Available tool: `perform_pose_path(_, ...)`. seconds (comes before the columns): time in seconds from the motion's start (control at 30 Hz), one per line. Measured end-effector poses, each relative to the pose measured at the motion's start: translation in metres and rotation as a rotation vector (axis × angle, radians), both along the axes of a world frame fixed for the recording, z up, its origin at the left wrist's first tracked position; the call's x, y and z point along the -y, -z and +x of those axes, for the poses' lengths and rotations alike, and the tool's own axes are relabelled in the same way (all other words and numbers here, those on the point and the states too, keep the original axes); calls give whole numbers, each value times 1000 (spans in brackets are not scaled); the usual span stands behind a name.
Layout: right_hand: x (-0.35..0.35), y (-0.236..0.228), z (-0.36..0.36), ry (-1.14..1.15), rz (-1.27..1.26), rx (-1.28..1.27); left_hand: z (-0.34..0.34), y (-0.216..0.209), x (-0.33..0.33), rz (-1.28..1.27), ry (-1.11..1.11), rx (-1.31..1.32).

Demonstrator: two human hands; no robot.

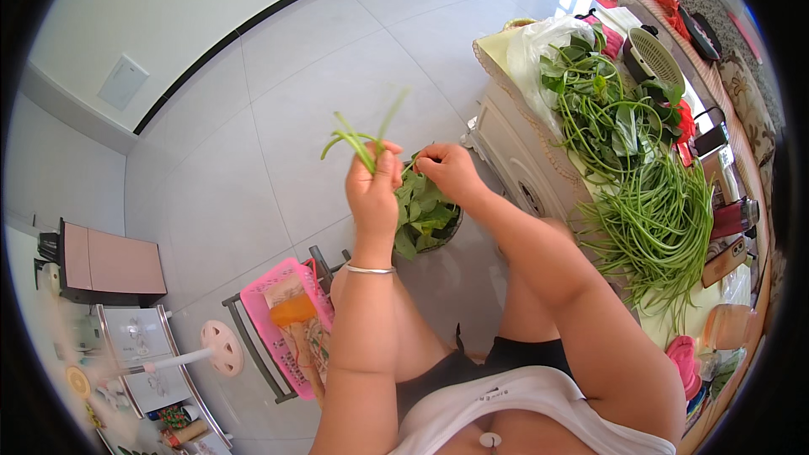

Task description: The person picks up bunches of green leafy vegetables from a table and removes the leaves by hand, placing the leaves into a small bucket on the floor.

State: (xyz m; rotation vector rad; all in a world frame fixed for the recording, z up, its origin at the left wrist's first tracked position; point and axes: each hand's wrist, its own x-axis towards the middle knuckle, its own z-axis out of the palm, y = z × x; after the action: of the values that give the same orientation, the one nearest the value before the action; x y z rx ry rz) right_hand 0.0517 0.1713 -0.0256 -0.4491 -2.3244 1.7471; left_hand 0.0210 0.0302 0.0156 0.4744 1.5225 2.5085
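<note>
My left hand (375, 190), with a silver bangle at the wrist, is closed around a few green stems (352, 141) that stick up past the fingers; one of them is blurred. Close on its right, my right hand (452, 172) pinches with bent fingers. A thin green strand shows between the two hands, but what the right fingertips hold is mostly hidden. Below both hands, green leaves (421, 212) fill a round, dark-rimmed container on the floor, partly covered by the hands.
On the cloth-covered table (539, 131) at right lie leafy greens (602, 109) and a heap of long bare stems (657, 227). Beyond them are a colander (656, 59), a phone (725, 261) and a dark bottle (736, 217). A pink basket (286, 286) stands left of my legs.
</note>
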Motion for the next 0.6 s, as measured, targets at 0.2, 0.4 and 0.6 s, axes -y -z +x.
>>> perform_pose_path(0.2,-11,57,-18,282,-180,166,19,-13,-3,-219,22,-252)
perform_pose_path(0.4,-16,86,-15,-360,502,361,-4,-10,30,224,484,126)
perform_pose_path(0.6,8,21,-14,-215,-271,83,-20,2,42,686,837,234)
